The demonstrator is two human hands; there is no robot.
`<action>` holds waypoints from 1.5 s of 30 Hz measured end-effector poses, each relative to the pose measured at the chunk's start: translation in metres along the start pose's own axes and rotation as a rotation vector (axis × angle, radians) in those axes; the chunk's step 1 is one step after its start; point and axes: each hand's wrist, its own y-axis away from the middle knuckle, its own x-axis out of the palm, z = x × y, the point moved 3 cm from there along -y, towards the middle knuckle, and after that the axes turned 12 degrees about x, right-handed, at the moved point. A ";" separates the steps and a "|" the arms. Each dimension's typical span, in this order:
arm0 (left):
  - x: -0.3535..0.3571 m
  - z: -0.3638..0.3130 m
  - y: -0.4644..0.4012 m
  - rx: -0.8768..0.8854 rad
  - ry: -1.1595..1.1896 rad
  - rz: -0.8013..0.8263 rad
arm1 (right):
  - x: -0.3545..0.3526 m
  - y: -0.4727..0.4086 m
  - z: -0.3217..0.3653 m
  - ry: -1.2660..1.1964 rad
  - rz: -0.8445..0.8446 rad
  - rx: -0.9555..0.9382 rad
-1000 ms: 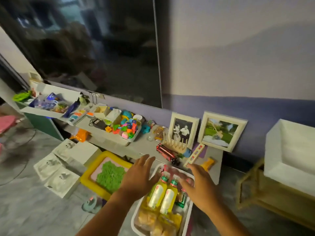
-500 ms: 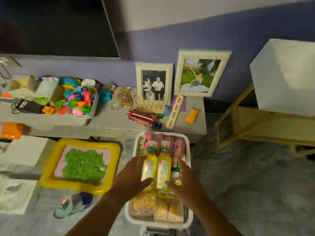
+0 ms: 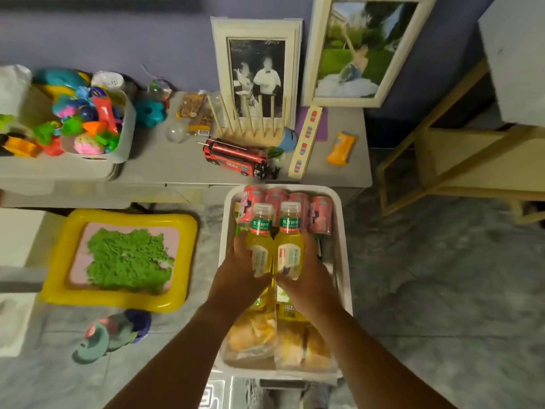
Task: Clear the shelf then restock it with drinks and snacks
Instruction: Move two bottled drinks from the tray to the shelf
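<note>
A white bin (image 3: 341,231) on the floor holds two yellow drink bottles, several pink cans (image 3: 321,215) at its far end and bagged snacks (image 3: 277,340) at its near end. My left hand (image 3: 239,274) wraps the left yellow bottle (image 3: 260,240). My right hand (image 3: 306,276) wraps the right yellow bottle (image 3: 289,240). Both bottles stand side by side, still in the bin. Just beyond the bin is the low grey shelf (image 3: 165,163), still carrying toys and frames.
On the shelf: a tub of colourful toys (image 3: 88,122), a red toy bus (image 3: 236,156), a wooden peg rack (image 3: 250,125), two framed photos (image 3: 256,72), an orange packet (image 3: 341,147). A yellow tray of green sand (image 3: 124,255) lies on the floor left, a wooden stand (image 3: 460,160) right.
The view has tilted down and closer to the bin. Both hands went from hovering open over the bottles to closing around one bottle each.
</note>
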 end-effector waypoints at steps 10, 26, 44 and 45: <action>-0.055 -0.042 0.025 0.031 0.123 0.001 | -0.046 0.049 0.018 -0.284 0.047 -0.004; -0.028 -0.454 -0.007 0.551 0.231 0.177 | -0.415 0.142 0.031 -0.528 -0.377 -0.331; 0.310 -0.773 -0.114 0.834 0.115 0.200 | -0.824 0.056 -0.179 -0.521 -0.465 -0.224; 0.326 -0.784 -0.127 0.834 0.117 0.202 | -0.839 0.039 -0.186 -0.495 -0.453 -0.214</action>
